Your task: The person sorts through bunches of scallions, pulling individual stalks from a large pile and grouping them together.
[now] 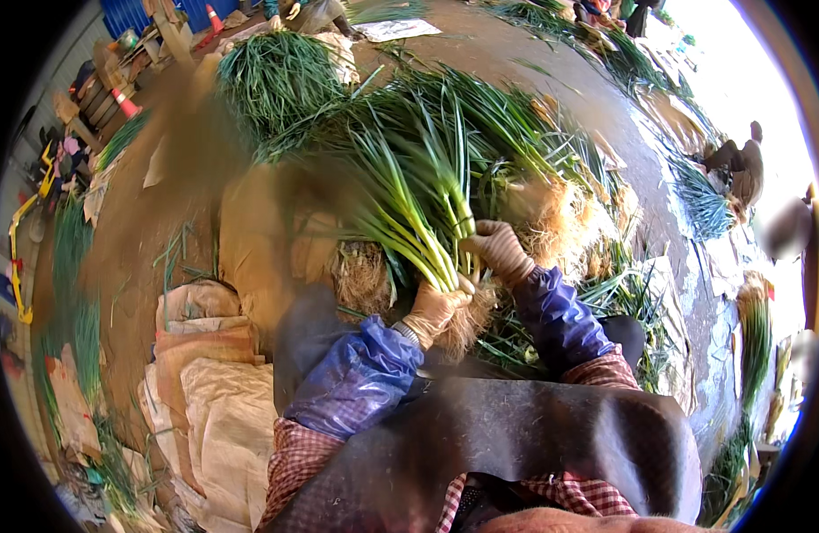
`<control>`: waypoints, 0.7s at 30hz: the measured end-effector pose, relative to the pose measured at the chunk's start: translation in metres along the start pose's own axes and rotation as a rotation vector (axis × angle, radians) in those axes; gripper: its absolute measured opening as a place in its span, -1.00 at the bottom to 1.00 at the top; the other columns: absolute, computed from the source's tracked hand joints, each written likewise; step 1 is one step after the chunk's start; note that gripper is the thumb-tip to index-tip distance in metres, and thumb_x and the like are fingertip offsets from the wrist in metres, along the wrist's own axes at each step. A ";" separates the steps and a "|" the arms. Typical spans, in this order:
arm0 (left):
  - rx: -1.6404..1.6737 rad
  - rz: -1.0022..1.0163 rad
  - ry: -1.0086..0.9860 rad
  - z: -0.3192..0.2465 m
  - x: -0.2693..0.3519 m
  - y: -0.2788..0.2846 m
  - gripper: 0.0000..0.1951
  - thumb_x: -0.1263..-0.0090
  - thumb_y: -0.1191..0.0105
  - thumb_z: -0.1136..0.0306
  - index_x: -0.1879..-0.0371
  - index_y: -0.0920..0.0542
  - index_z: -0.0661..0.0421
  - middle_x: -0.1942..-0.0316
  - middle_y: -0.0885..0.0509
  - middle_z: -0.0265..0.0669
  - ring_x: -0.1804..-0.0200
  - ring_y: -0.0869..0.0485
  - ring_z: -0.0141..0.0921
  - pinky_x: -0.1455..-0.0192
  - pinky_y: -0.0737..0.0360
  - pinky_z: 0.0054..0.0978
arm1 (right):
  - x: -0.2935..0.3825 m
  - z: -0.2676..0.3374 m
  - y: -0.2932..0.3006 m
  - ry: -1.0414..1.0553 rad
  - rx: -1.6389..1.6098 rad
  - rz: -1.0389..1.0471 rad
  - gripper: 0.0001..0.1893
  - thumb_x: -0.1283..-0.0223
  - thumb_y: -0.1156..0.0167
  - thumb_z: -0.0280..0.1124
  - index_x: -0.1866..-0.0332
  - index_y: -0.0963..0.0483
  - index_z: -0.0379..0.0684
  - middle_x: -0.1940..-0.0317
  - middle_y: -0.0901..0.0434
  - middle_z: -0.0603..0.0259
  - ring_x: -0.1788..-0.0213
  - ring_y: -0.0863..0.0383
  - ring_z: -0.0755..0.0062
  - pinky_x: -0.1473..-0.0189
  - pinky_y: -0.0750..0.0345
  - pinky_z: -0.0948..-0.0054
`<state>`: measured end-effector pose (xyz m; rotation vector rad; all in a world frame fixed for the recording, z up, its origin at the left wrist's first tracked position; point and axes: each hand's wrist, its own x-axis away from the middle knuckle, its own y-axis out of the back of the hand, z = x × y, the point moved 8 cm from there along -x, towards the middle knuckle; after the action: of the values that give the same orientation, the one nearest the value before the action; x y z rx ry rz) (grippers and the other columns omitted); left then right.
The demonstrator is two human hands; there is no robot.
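Note:
My gloved left hand (437,312) grips a bunch of green onions (419,243) low on the stems, with pale roots (464,326) hanging below. Beside it, my gloved right hand (503,252) has its fingers closed around more green onion stalks (457,210), next to a dark band around them. The leaves of both bunches fan away from me. Just past my right hand, a heap of green onions (496,113) lies with its tangled roots (563,216) toward me. Another root clump (361,276) rests left of my hands.
A dark apron (516,426) covers my lap. Folded woven sacks (226,406) lie at my left. Beyond the heap is another onion pile (279,86), near a person (316,13). Loose leaves (623,300) litter the right side. Traffic cones (126,103) stand far left. Dark smudges blur part of the view.

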<state>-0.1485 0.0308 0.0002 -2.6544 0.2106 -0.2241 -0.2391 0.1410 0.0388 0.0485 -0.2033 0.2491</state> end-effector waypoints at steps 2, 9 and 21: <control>0.064 -0.051 0.028 -0.005 -0.005 0.007 -0.80 -0.06 -0.09 0.76 0.41 -0.61 0.18 0.25 -0.67 -0.28 0.19 -0.64 -0.40 0.15 -0.60 -0.50 | 0.007 0.018 0.004 0.049 -0.175 0.016 -0.78 -0.05 -0.28 -0.41 0.21 -0.57 -0.29 0.52 -0.63 0.26 0.68 -0.43 0.68 0.62 -0.36 0.69; 0.003 -0.083 -0.011 -0.011 -0.003 0.012 -0.83 -0.09 -0.06 0.73 0.40 -0.59 0.19 0.29 -0.65 -0.25 0.20 -0.67 -0.34 0.10 -0.64 -0.45 | -0.018 0.033 0.015 0.040 -0.762 0.106 -0.82 -0.31 -0.06 -0.35 0.11 -0.46 -0.20 0.38 -0.67 0.10 0.73 -0.31 0.65 0.62 -0.26 0.75; 0.052 -0.141 -0.062 -0.007 -0.011 0.001 -0.85 -0.09 -0.07 0.71 0.41 -0.60 0.19 0.34 -0.65 -0.32 0.26 -0.62 -0.41 0.16 -0.56 -0.50 | -0.009 -0.129 0.028 -0.075 -0.057 0.185 -0.87 -0.02 -0.13 -0.70 0.39 -0.58 -0.23 0.50 -0.65 0.30 0.43 -0.60 0.48 0.38 -0.55 0.59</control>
<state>-0.1609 0.0288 0.0046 -2.6219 -0.0022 -0.1894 -0.2302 0.1755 -0.0884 -0.0178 -0.2901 0.4262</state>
